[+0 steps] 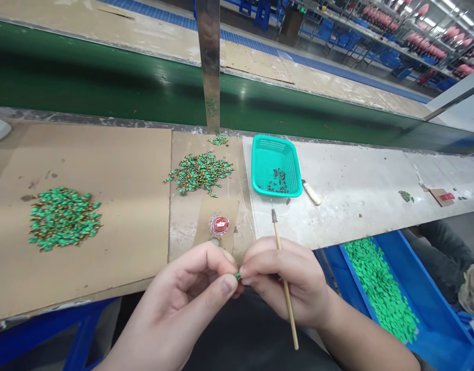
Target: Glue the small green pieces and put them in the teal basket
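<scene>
In front of my body, my left hand pinches a tiny green piece between thumb and fingertips. My right hand meets it there, its thumb and index finger closed at the piece's other side. A slim paintbrush with a wooden handle is also held in my right hand, its dark fine tip pointing up and away. Just beyond my hands, a small round dish of red paint sits on a cardboard scrap. Fingers hide most of the green piece.
Green-and-gold small pieces lie in a pile at left and another pile mid-table. A teal basket holds small dark pieces; a white-handled tool lies beside it. A blue bin of green pieces stands right, near another person's leg.
</scene>
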Demonstrator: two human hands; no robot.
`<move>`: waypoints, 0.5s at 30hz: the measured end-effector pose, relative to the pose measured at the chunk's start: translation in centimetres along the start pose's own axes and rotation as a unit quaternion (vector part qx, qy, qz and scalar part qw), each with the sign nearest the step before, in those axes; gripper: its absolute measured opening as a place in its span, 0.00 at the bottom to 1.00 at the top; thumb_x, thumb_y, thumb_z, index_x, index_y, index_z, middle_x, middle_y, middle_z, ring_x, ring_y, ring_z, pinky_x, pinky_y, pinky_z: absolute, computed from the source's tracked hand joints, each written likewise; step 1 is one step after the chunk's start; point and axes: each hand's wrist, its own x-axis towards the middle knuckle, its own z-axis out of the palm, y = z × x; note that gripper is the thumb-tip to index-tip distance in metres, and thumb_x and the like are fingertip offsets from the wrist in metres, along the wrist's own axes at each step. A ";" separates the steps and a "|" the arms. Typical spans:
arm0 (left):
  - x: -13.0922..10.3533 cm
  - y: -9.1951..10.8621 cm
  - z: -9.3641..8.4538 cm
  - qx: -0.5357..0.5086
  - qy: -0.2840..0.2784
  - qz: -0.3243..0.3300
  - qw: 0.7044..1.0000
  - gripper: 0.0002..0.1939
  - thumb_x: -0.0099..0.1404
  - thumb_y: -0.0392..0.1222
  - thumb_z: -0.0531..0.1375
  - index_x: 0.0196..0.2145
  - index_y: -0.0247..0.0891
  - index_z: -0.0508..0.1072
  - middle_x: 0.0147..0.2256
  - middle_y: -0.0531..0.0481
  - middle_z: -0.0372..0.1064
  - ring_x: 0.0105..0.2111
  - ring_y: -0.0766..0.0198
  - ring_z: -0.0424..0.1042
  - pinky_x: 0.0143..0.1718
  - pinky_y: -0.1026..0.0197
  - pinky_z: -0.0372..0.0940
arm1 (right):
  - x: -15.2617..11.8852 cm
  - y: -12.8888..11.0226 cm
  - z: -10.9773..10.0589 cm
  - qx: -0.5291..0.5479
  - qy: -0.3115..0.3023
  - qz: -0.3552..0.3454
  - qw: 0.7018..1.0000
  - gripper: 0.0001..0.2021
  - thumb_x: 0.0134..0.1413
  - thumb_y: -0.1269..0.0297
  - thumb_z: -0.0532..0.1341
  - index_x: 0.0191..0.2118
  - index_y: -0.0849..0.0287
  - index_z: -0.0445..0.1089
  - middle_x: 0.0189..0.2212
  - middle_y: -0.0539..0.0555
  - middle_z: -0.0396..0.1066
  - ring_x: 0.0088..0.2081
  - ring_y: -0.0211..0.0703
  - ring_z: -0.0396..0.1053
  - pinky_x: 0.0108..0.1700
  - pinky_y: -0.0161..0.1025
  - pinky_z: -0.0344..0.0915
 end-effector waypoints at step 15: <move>7.0 -0.4 -4.5 0.352 0.177 0.161 0.905 0.10 0.79 0.42 0.68 0.37 0.45 0.86 0.40 0.46 0.86 0.42 0.50 0.85 0.46 0.51 0.80 | -1.9 1.9 -0.5 0.167 0.131 0.171 0.962 0.26 0.91 0.43 0.56 0.53 0.53 0.87 0.35 0.55 0.82 0.37 0.48 0.80 0.43 0.44 0.79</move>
